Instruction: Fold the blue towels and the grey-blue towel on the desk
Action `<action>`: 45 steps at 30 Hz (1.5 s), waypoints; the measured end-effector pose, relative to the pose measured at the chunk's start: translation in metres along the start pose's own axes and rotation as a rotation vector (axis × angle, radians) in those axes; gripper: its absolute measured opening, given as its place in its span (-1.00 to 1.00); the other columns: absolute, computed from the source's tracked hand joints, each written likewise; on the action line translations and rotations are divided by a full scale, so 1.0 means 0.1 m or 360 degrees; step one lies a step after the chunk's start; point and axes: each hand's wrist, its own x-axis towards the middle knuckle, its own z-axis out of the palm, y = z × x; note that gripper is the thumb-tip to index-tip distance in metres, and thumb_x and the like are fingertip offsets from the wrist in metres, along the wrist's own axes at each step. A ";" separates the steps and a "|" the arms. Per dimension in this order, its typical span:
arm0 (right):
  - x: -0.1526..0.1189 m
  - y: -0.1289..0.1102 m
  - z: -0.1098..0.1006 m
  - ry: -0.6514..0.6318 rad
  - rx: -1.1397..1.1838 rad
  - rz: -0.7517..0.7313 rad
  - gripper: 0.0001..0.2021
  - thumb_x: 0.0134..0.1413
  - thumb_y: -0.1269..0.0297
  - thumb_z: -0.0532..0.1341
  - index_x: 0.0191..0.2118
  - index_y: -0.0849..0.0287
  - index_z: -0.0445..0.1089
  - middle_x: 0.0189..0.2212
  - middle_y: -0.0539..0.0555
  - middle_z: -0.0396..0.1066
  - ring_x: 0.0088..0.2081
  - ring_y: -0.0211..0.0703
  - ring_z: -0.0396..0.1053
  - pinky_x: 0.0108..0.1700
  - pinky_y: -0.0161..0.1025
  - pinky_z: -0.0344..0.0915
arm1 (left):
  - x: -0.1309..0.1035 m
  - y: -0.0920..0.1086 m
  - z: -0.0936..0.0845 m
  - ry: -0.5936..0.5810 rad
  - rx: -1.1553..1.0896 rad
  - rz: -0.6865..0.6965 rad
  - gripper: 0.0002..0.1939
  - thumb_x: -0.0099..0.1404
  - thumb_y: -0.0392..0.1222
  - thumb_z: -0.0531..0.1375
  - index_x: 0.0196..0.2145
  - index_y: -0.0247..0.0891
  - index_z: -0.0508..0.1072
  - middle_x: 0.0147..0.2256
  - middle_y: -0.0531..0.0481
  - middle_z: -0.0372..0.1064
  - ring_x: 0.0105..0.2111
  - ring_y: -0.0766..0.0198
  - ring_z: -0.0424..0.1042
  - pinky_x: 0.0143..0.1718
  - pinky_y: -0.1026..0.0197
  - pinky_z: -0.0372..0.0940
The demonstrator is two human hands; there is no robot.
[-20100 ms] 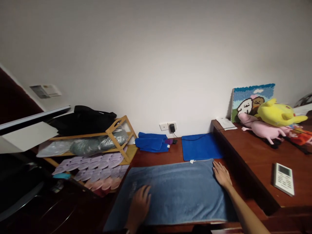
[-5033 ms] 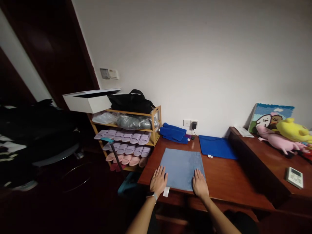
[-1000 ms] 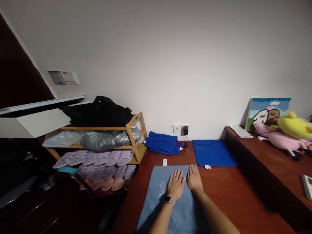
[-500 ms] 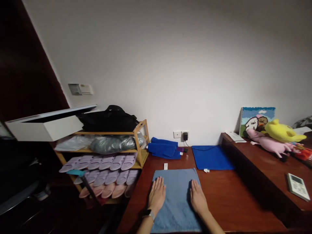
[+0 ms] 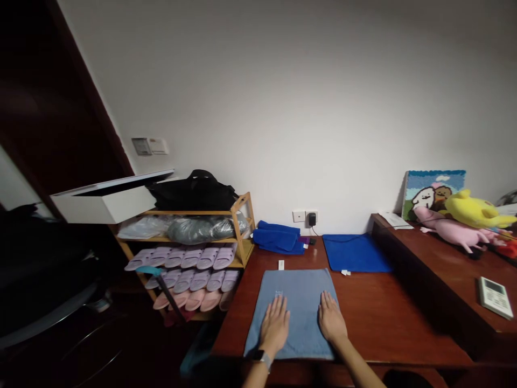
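Observation:
A light blue towel (image 5: 302,307) lies spread flat on the reddish-brown wooden table (image 5: 379,318), its near edge close to the table's front edge. My left hand (image 5: 275,325), with a watch on the wrist, rests palm down on the towel's left half, fingers stretched out. Toward the right edge of the towel lies my right hand (image 5: 331,317), also flat with fingers extended. Neither hand grips anything. A small white tag (image 5: 281,264) sticks out past the towel's far edge.
Behind the towel lie a folded dark blue cloth (image 5: 277,237) and a flat blue cloth (image 5: 355,253). Plush toys (image 5: 454,231) and a white device with a screen (image 5: 495,297) sit on the raised right surface. A slipper rack (image 5: 242,237) stands left; a plugged-in adapter (image 5: 312,219) is on the wall.
Both hands have slid nearer to me over the towel, the left one also inward from the edge. My view has tilted down and turned slightly left, showing the table's front edge.

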 end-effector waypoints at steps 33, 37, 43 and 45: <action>-0.32 -0.17 -0.01 -0.0035 0.0145 0.0047 -0.38 0.36 0.26 -0.17 0.44 0.43 0.02 0.46 0.19 -0.09 0.48 0.01 -0.16 0.48 -0.02 -0.16 | -0.48 -0.78 -0.06 0.0081 0.0158 -0.0111 -0.37 0.53 0.07 -0.18 0.44 -0.16 0.06 0.45 -0.01 -0.08 0.44 0.14 -0.06 0.42 -0.09 -0.01; -0.24 -0.26 -0.01 -0.0037 0.0159 0.0002 -0.38 0.35 0.27 -0.15 0.43 0.44 0.04 0.45 0.21 -0.06 0.47 0.04 -0.13 0.47 0.00 -0.13 | -0.47 -0.88 -0.06 0.0123 0.0141 -0.0123 -0.37 0.52 0.07 -0.16 0.44 -0.20 0.07 0.44 -0.01 -0.06 0.44 0.13 -0.05 0.42 -0.07 0.01; -0.08 0.09 -0.18 0.0179 0.0301 -0.0134 -0.41 0.42 0.13 -0.20 0.36 0.23 0.26 0.36 0.16 0.23 0.36 -0.02 0.19 0.38 -0.11 0.09 | -0.49 -1.02 0.05 0.0285 0.0076 -0.0070 -0.41 0.53 0.03 -0.11 0.43 -0.12 0.08 0.42 0.02 0.02 0.42 0.12 0.02 0.39 -0.10 0.11; 0.13 0.46 -0.31 0.0328 0.0229 -0.0160 -0.43 0.41 0.13 -0.19 0.31 0.17 0.34 0.32 0.16 0.30 0.32 -0.04 0.23 0.38 -0.13 0.08 | -0.50 -1.02 0.07 0.0296 0.0069 -0.0073 -0.42 0.53 0.02 -0.09 0.43 -0.09 0.07 0.42 0.02 0.03 0.41 0.10 0.04 0.38 -0.12 0.12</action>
